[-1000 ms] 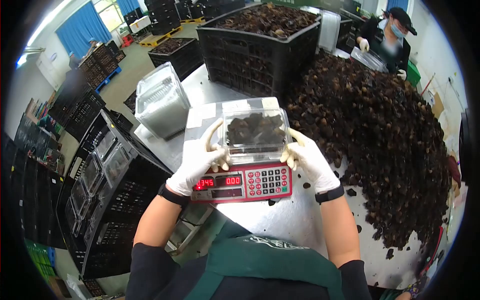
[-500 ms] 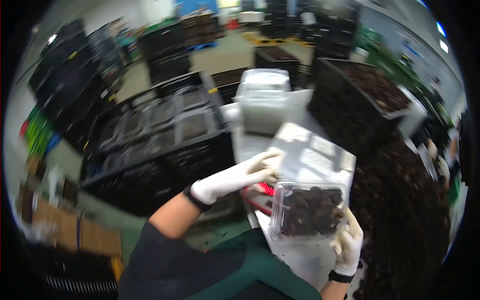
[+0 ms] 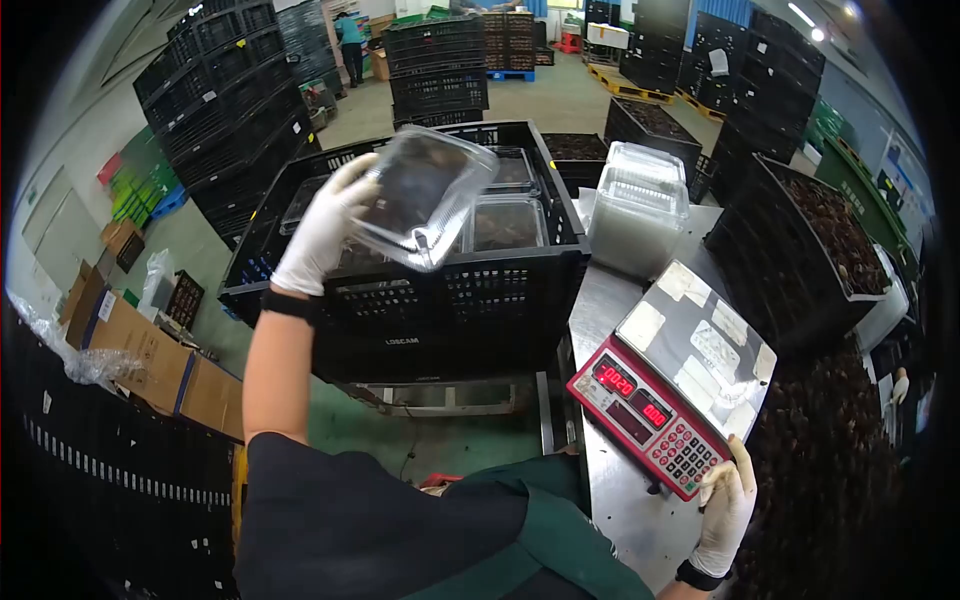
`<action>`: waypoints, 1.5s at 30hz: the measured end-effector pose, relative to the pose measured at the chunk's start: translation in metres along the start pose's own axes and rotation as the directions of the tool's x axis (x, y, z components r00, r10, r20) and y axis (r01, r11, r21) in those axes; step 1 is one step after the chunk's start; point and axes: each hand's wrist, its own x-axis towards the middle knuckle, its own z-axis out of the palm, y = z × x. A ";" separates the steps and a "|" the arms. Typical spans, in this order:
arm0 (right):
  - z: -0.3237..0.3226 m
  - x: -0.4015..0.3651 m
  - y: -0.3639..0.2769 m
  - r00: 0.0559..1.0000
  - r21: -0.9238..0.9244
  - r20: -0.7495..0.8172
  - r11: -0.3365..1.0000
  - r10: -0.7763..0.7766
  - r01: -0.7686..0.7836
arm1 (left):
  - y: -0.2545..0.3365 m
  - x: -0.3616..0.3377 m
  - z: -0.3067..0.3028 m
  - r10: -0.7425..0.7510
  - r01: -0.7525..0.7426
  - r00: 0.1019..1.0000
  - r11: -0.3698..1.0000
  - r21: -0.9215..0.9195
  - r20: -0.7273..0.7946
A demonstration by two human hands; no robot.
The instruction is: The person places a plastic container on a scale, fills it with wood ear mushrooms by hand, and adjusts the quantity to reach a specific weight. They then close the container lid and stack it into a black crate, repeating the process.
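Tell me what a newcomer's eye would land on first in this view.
Probably the shiny clear plastic box, tilted in the gloved left hand above the big black crate left of centre. Next, the red scale with glowing digits on the metal table, the right hand at its near corner. The dark heap at lower right also stands out.

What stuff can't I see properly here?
All in the head view:
What fills the clear box in the left hand: blur and shine.
The black crate's floor: hidden by packed boxes.
Writing on the scale's stickers: too small.
Co-worker's body: mostly cut off, right edge.
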 end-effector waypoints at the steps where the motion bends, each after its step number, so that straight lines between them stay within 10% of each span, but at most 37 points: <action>1: -0.006 -0.006 0.002 0.999 0.022 -0.043 1.000 0.004 -0.003 | -0.001 0.008 -0.011 -0.014 0.013 0.999 1.000 -0.025 -0.030; 6: -0.054 -0.048 0.026 0.976 0.109 -0.219 0.994 0.001 0.023 | -0.011 0.032 -0.033 -0.388 0.243 0.918 0.722 0.647 0.088; 9: -0.078 -0.088 0.038 0.959 0.150 -0.283 0.988 0.011 0.033 | -0.020 0.042 -0.001 -0.615 0.013 0.776 0.239 0.971 0.141; 12: -0.079 -0.127 0.029 0.875 0.192 -0.416 0.964 0.248 -0.182 | -0.002 0.057 0.053 -0.309 -0.430 0.865 -0.052 0.901 0.395; 18: -0.057 -0.153 0.033 0.832 -0.182 -0.496 0.908 0.247 -0.378 | 0.006 0.119 0.234 -0.005 -0.659 0.695 0.396 0.640 0.719; 20: -0.059 -0.164 0.070 0.881 -0.449 -0.432 0.802 0.191 -0.394 | -0.053 0.166 0.285 0.095 -0.749 0.619 0.371 0.550 0.779; 21: -0.060 -0.169 0.089 0.904 -0.571 -0.390 0.724 0.175 -0.387 | -0.036 0.152 0.304 -0.088 -0.694 0.637 0.365 0.620 0.765; 23: -0.056 -0.171 0.119 0.942 -0.871 -0.313 0.430 -0.117 -0.236 | -0.089 0.172 0.329 -0.099 -0.755 0.639 0.111 0.647 0.763; 28: -0.052 -0.170 0.109 0.915 -0.700 -0.403 0.654 -0.029 -0.287 | -0.073 0.161 0.341 -0.099 -0.687 0.718 0.055 0.725 0.688; 44: -0.064 -0.164 0.114 0.933 -0.731 -0.350 0.647 -0.082 -0.218 | -0.089 0.177 0.351 0.132 -0.689 0.696 -0.153 0.708 0.706; 45: -0.060 -0.161 0.110 0.936 -0.756 -0.323 0.633 -0.140 -0.166 | -0.090 0.176 0.342 0.331 -0.735 0.532 -0.275 0.619 0.779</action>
